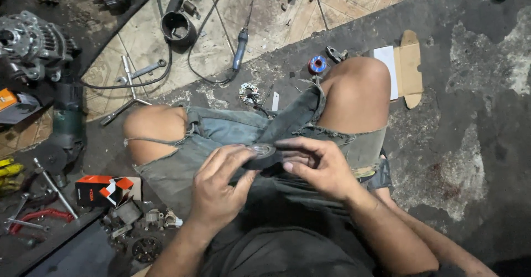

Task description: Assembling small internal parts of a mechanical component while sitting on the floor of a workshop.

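Note:
Over my lap, both hands meet on a roll of black tape (264,154). My left hand (220,185) grips the roll from the left, thumb and fingers on its edge. My right hand (315,165) pinches the roll's right side, fingertips at the tape. My knees in torn denim shorts stick out towards the floor.
An alternator (27,40) and an angle grinder (65,119) lie at the left. A soldering iron (239,45), a wrench (145,71), a solder spool (317,64), a small round part (249,93), a flat cardboard box (404,66) and an orange-black box (105,190) lie around.

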